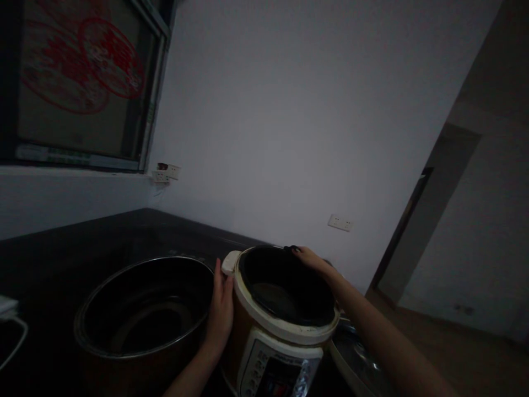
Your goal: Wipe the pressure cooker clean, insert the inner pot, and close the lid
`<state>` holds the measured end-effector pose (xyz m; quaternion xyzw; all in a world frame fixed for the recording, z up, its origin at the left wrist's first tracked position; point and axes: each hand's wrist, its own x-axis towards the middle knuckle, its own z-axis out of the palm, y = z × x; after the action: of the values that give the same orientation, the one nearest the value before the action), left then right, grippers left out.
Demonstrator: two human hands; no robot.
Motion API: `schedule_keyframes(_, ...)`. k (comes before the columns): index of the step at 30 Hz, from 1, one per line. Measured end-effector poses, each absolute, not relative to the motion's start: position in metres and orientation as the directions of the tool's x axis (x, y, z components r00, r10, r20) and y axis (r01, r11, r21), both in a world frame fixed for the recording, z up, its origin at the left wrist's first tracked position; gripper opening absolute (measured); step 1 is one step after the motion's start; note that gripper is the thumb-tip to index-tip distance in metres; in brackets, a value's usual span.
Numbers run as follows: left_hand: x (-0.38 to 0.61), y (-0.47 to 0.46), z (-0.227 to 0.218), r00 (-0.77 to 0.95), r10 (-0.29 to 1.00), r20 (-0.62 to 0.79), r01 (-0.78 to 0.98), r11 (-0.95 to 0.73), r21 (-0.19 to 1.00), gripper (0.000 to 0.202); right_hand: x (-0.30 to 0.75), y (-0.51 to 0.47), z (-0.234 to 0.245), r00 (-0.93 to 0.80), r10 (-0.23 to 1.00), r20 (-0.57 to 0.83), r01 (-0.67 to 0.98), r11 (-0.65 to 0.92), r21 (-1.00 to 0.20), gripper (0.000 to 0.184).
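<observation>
An electric cooker (285,333) with a white rim and a control panel stands tilted in view, its lid off. Inside it sits a dark inner pot (285,292). My left hand (221,309) lies along the cooker's left side, fingers stretched out below the white side handle (230,262). At the far right of the rim, my right hand (308,258) has its fingers closed around a small black thing (291,249), too dark to name. To the left stands a large dark pot (144,309), open at the top, near my left hand.
A glass lid (359,355) lies to the right of the cooker, partly behind my right arm. The black countertop (140,237) runs back to a white wall with sockets (340,222). A window (82,82) is at the left; a white object (8,309) shows at the left edge.
</observation>
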<state>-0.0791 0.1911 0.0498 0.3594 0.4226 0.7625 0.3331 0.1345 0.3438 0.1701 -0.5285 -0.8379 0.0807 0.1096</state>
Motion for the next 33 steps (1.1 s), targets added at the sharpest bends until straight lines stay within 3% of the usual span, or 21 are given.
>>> schedule_keyframes(7,-0.076,0.196,0.029,-0.535,0.786,0.309,-0.134,-0.44,0.888,0.066,0.135,0.361,0.161,-0.502,0.861,0.085,0.806,0.501,-0.315,0.033)
schedule_keyframes(16,-0.085,0.197,0.028,-0.465,0.831,0.305,-0.063,-0.375,0.925,0.067,0.157,0.343,0.155,-0.404,0.904,0.137,0.884,0.425,-0.197,0.031)
schedule_keyframes(22,-0.093,0.197,0.031,-0.452,0.819,0.352,-0.004,-0.397,0.918,0.058,0.155,0.344,0.153,-0.313,0.939,0.14,0.919,0.337,-0.203,0.032)
schedule_keyframes(33,-0.107,0.205,0.03,-0.404,0.814,0.418,0.058,-0.434,0.899,0.04,0.114,0.355,0.162,-0.339,0.936,0.096,0.904,0.352,-0.243,0.034)
